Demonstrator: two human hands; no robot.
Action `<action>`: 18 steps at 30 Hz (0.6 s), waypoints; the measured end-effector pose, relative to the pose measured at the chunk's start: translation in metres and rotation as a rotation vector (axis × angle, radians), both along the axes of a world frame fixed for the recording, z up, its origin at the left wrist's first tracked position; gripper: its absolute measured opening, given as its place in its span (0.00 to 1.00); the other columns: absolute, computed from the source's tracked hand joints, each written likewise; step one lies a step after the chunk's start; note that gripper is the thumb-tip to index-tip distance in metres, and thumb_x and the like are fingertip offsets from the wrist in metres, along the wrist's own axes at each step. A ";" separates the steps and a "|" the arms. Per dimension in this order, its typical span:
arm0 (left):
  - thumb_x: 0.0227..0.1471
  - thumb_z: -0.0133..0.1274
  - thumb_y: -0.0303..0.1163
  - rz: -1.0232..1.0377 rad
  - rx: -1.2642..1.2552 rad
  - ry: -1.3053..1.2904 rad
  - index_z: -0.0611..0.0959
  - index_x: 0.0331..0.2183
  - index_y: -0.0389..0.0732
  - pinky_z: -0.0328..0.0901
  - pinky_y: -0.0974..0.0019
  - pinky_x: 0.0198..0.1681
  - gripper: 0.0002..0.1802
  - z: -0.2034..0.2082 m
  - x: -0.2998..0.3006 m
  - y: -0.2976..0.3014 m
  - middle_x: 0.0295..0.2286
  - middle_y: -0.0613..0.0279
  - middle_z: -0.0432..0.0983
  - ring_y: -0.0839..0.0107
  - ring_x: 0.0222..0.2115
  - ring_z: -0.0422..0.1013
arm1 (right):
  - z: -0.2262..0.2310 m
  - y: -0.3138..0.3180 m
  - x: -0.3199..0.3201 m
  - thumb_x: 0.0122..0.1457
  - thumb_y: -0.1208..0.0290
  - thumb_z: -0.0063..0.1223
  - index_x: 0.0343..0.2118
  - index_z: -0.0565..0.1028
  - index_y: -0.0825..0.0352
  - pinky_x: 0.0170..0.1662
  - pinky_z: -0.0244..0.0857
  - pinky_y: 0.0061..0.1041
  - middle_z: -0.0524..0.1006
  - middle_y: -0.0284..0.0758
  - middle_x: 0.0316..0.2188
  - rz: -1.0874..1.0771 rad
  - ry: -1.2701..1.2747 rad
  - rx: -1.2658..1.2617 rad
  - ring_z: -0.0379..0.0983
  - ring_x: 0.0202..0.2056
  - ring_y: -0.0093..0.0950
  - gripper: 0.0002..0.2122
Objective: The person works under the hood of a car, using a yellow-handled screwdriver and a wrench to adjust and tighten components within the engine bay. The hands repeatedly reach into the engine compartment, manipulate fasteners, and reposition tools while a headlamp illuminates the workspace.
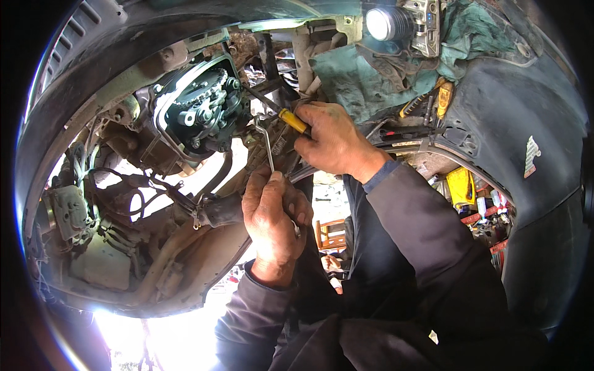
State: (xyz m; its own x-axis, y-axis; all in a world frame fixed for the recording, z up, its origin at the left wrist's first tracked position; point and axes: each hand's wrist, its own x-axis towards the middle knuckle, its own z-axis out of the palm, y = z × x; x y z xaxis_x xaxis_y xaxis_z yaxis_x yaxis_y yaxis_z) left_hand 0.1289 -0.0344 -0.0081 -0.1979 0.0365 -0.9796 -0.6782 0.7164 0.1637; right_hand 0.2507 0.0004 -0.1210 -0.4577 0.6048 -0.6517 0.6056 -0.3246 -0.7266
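Observation:
My right hand (337, 137) is closed around a screwdriver (293, 120) with a yellow and black handle. Its shaft slants up and left toward the right edge of an opened engine housing (162, 120), though the tip's exact contact is hard to make out. In the housing, a chain-rimmed wheel (207, 86) shows behind dark metal parts. Lower down, my left hand (272, 213) grips a slim silver wrench (268, 145) that points upward. The wrench's bent head is beside the housing's lower right, just left of the screwdriver handle; the palm hides its other end.
A lit lamp (382, 25) sits at the top right beside green cloths (365, 80). Pliers (421, 102) and a yellow-handled tool (444, 99) lie on the right ledge. Hoses and cables (139, 185) hang at the left. A dark curved body panel (526, 123) borders the right.

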 end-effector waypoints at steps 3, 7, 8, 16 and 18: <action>0.59 0.44 0.30 0.003 0.016 -0.004 0.71 0.39 0.34 0.53 0.73 0.13 0.10 0.001 0.000 0.001 0.16 0.68 0.57 0.77 0.11 0.55 | 0.009 0.012 0.000 0.46 0.72 0.54 0.27 0.75 0.76 0.39 0.69 0.41 0.76 0.51 0.24 -0.056 -0.027 -0.217 0.75 0.32 0.50 0.10; 0.59 0.43 0.30 -0.007 0.015 -0.006 0.72 0.39 0.34 0.52 0.74 0.13 0.10 0.002 0.000 0.001 0.15 0.69 0.56 0.78 0.11 0.54 | 0.016 0.023 -0.004 0.46 0.72 0.55 0.26 0.76 0.78 0.33 0.67 0.38 0.76 0.50 0.20 -0.213 0.045 -0.496 0.74 0.25 0.44 0.11; 0.59 0.43 0.30 -0.009 0.014 -0.012 0.72 0.40 0.34 0.52 0.74 0.13 0.10 0.002 -0.001 0.001 0.15 0.69 0.56 0.78 0.11 0.54 | 0.017 0.026 -0.005 0.47 0.72 0.55 0.25 0.76 0.78 0.31 0.66 0.37 0.75 0.49 0.18 -0.275 0.104 -0.553 0.73 0.23 0.40 0.11; 0.60 0.44 0.30 0.044 0.049 -0.030 0.73 0.44 0.34 0.52 0.74 0.13 0.13 0.003 -0.001 0.000 0.15 0.70 0.56 0.79 0.11 0.53 | 0.026 0.079 0.001 0.53 0.76 0.49 0.17 0.75 0.75 0.19 0.62 0.31 0.73 0.41 0.15 -0.367 0.429 -1.034 0.67 0.16 0.26 0.11; 0.60 0.44 0.30 0.049 0.042 -0.026 0.72 0.44 0.34 0.52 0.74 0.13 0.12 0.005 -0.001 0.000 0.15 0.70 0.56 0.79 0.11 0.53 | 0.027 0.091 -0.002 0.57 0.72 0.44 0.19 0.75 0.73 0.16 0.62 0.29 0.74 0.41 0.15 -0.258 0.342 -1.080 0.69 0.15 0.28 0.14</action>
State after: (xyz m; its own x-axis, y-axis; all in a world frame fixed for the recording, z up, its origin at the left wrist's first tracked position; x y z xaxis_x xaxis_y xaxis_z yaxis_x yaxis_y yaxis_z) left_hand 0.1280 -0.0344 -0.0035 -0.1748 0.0686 -0.9822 -0.7170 0.6749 0.1747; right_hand 0.2485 0.0916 -0.0940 -0.6535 -0.0900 -0.7515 0.2572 -0.9602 -0.1087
